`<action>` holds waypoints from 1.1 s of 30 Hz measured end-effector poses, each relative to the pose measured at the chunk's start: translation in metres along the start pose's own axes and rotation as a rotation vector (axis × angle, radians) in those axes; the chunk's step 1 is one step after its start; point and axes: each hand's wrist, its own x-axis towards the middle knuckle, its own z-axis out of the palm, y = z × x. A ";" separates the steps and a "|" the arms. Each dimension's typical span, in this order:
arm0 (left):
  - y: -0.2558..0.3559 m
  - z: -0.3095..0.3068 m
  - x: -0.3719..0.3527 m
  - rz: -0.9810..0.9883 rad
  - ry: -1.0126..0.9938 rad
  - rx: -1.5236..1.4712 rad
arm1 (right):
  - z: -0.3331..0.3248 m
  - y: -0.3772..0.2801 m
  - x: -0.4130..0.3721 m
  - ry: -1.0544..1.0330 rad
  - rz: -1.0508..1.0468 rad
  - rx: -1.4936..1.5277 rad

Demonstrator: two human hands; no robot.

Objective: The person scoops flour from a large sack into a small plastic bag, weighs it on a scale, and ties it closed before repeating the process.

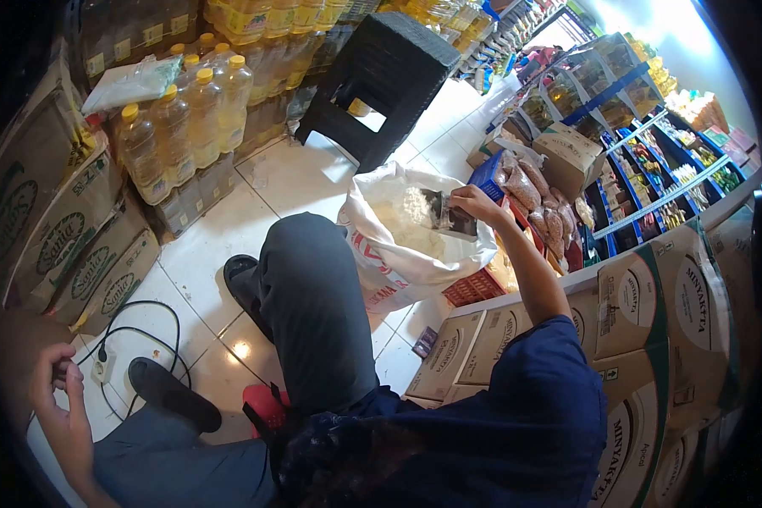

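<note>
In the head view, my right hand [474, 203] grips a dark metal scoop [454, 222] at the mouth of a large white sack [389, 269]. White powder, which looks like flour [398, 212], fills the sack, and a heap of it lies at the scoop's front end. My left hand [62, 406] hangs at the far left beside my leg, its fingers loosely bent and apart, with nothing in it.
A black stool [389, 76] stands beyond the sack. Bottles of yellow oil [190, 110] and cartons [85, 262] are stacked on the left. More cartons [652, 339] line the right, near bagged goods [525, 186]. A black cable [178, 339] loops across the floor.
</note>
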 end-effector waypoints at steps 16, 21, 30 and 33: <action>0.012 0.001 0.000 0.062 0.123 -0.072 | 0.003 -0.004 0.004 0.073 0.021 0.326; 0.016 -0.003 -0.001 0.100 0.139 -0.060 | -0.007 -0.002 0.015 0.132 -0.060 0.353; 0.014 -0.024 -0.007 0.180 0.239 -0.001 | -0.027 -0.052 0.046 0.078 -0.096 0.538; 0.005 -0.051 -0.026 0.277 0.591 0.114 | -0.026 -0.111 0.058 0.113 -0.197 0.574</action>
